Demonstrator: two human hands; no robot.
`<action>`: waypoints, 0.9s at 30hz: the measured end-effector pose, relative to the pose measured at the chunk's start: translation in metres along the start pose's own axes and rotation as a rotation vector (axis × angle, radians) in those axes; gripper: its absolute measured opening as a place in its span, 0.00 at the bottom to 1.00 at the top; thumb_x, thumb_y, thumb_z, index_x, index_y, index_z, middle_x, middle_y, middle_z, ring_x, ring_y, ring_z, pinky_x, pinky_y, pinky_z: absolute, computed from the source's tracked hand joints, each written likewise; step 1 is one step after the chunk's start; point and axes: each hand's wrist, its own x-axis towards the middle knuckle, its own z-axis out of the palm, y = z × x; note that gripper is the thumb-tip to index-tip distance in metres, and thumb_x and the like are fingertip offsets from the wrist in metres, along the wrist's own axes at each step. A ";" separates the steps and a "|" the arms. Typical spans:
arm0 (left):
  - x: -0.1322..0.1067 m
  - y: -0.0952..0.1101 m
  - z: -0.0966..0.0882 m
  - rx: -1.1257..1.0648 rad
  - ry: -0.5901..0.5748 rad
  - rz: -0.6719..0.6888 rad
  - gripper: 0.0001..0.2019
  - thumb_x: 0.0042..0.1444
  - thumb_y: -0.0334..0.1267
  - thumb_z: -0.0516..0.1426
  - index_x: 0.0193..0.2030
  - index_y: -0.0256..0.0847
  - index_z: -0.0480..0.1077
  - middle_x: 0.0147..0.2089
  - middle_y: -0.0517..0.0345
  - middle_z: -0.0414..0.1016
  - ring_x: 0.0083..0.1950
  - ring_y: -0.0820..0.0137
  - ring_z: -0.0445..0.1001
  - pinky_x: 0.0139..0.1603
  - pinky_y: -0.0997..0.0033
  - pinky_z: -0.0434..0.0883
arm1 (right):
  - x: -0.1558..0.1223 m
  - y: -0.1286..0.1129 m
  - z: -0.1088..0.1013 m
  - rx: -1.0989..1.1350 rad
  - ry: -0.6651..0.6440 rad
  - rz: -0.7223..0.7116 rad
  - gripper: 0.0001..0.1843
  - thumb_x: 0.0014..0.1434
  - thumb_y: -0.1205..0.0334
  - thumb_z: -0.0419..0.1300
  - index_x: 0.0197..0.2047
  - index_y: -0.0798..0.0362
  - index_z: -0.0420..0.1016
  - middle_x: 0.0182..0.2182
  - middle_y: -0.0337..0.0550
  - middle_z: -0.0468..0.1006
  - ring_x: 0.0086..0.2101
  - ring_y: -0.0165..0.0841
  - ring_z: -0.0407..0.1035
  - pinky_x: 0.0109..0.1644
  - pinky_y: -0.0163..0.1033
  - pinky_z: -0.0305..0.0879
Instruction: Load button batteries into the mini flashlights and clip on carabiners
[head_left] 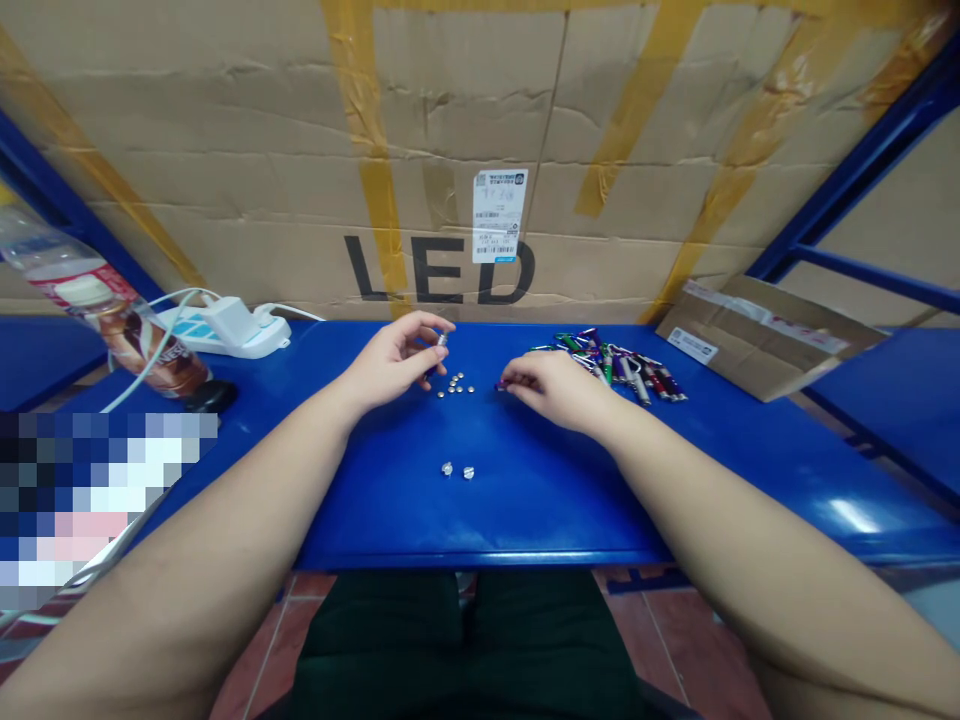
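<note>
- The left hand is closed in a pinch, thumb and fingertips on a small silver cylinder. The cylinder stands roughly upright, its top end poking out above the fingers.
- The right hand is pinched too, on a slim purple piece. Its long axis lies about flat, with the end sticking out left toward the other hand. The fingers cover most of it, so it's hard to say what it is.
- A loose cluster of silver button cells sits between the hands, just below the left fingertips, so the left hand is clearly nearer.
- Two chunkier silver bits sit well apart from that cluster, closer to the person, on the blue table.
- A heap of colourful keychain flashlights lies just past the right hand, tangled, so individual ones are tough to pick out.
- Behind it all are a cardboard box printed "LED" and a power strip. A pixelated patch hides the lower left.
</note>
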 end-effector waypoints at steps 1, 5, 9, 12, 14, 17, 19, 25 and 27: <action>-0.001 0.000 0.003 -0.003 -0.045 -0.003 0.17 0.59 0.41 0.65 0.54 0.41 0.73 0.42 0.55 0.74 0.36 0.67 0.81 0.26 0.73 0.80 | 0.000 0.003 -0.001 0.153 0.072 -0.017 0.06 0.65 0.66 0.60 0.41 0.52 0.79 0.37 0.46 0.83 0.37 0.38 0.77 0.44 0.42 0.71; -0.004 -0.003 0.013 -0.047 -0.185 -0.016 0.19 0.61 0.44 0.66 0.55 0.41 0.72 0.42 0.53 0.76 0.40 0.64 0.82 0.30 0.70 0.82 | 0.003 0.003 0.005 0.744 0.248 0.013 0.10 0.62 0.60 0.64 0.46 0.50 0.73 0.33 0.40 0.79 0.33 0.35 0.77 0.42 0.44 0.76; -0.005 -0.007 0.019 -0.100 -0.215 -0.065 0.25 0.58 0.45 0.68 0.60 0.42 0.71 0.44 0.52 0.77 0.44 0.61 0.82 0.33 0.69 0.83 | 0.004 -0.013 0.014 0.903 0.269 0.010 0.19 0.57 0.59 0.68 0.49 0.47 0.67 0.32 0.36 0.77 0.33 0.35 0.79 0.43 0.44 0.77; -0.005 -0.006 0.021 -0.106 -0.213 -0.093 0.26 0.55 0.47 0.70 0.58 0.40 0.73 0.43 0.50 0.79 0.44 0.60 0.82 0.33 0.67 0.83 | 0.003 -0.020 0.017 0.815 0.283 -0.001 0.17 0.60 0.58 0.66 0.50 0.47 0.68 0.33 0.38 0.78 0.34 0.35 0.79 0.42 0.42 0.76; -0.005 -0.004 0.022 -0.086 -0.204 -0.099 0.24 0.54 0.49 0.70 0.53 0.38 0.76 0.43 0.49 0.80 0.44 0.61 0.81 0.33 0.67 0.83 | 0.003 -0.021 0.018 0.771 0.279 0.009 0.15 0.61 0.56 0.65 0.50 0.48 0.70 0.34 0.39 0.79 0.34 0.35 0.79 0.42 0.43 0.76; -0.006 -0.002 0.023 -0.062 -0.200 -0.100 0.23 0.53 0.50 0.70 0.49 0.37 0.77 0.41 0.49 0.80 0.41 0.62 0.80 0.32 0.67 0.83 | 0.003 -0.019 0.021 0.759 0.275 0.016 0.14 0.61 0.52 0.65 0.47 0.48 0.71 0.35 0.41 0.80 0.34 0.37 0.79 0.43 0.45 0.77; -0.006 -0.001 0.023 -0.076 -0.201 -0.106 0.23 0.53 0.51 0.70 0.49 0.36 0.77 0.39 0.50 0.80 0.40 0.63 0.80 0.31 0.67 0.82 | 0.003 -0.019 0.023 0.769 0.267 0.003 0.14 0.61 0.50 0.65 0.44 0.48 0.70 0.36 0.43 0.81 0.34 0.37 0.79 0.44 0.46 0.77; -0.005 -0.005 0.021 -0.080 -0.218 -0.121 0.22 0.53 0.52 0.70 0.46 0.36 0.77 0.36 0.52 0.79 0.37 0.65 0.79 0.30 0.69 0.81 | 0.001 -0.023 0.026 0.666 0.240 -0.064 0.07 0.63 0.57 0.62 0.41 0.50 0.72 0.37 0.45 0.82 0.33 0.35 0.77 0.41 0.42 0.75; -0.005 -0.006 0.020 -0.051 -0.237 -0.136 0.22 0.54 0.52 0.69 0.46 0.37 0.77 0.35 0.53 0.79 0.36 0.66 0.78 0.28 0.70 0.80 | 0.001 -0.021 0.023 0.617 0.223 -0.060 0.06 0.64 0.59 0.61 0.41 0.51 0.73 0.37 0.45 0.82 0.33 0.35 0.77 0.41 0.42 0.75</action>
